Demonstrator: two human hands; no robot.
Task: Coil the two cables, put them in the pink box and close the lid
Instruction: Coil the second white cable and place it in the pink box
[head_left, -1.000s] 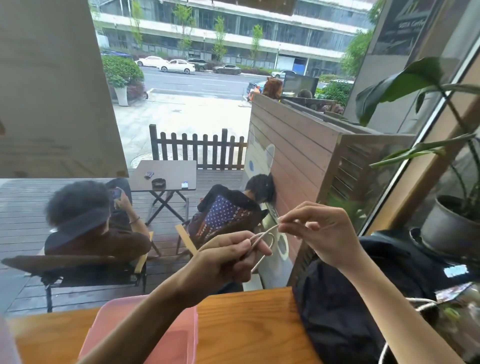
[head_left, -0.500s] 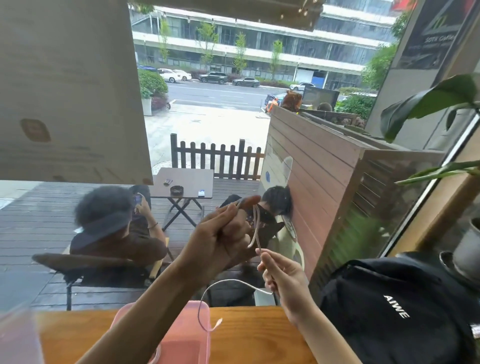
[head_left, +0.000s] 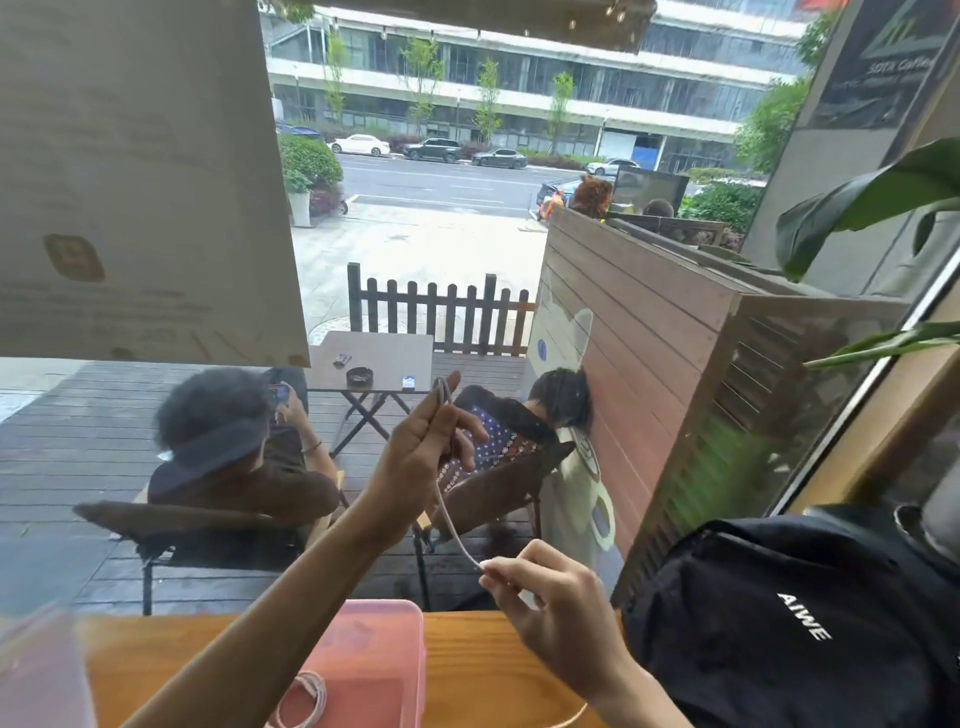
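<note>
We are pinching cable (head_left: 451, 512) taut: left hand (head_left: 426, 447) closed on loops, right hand (head_left: 550, 608) at 5 o'clock gripping tail, feeding next turn; box (head_left: 384, 654) waiting below.

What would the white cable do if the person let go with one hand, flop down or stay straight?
Probably flop. The white cable curves between the left hand and right hand, so it looks bendy. It seems thin and light, pinched by fingertips only. The coiled cable in the pink box keeps loops, so it may spring slightly.
</note>
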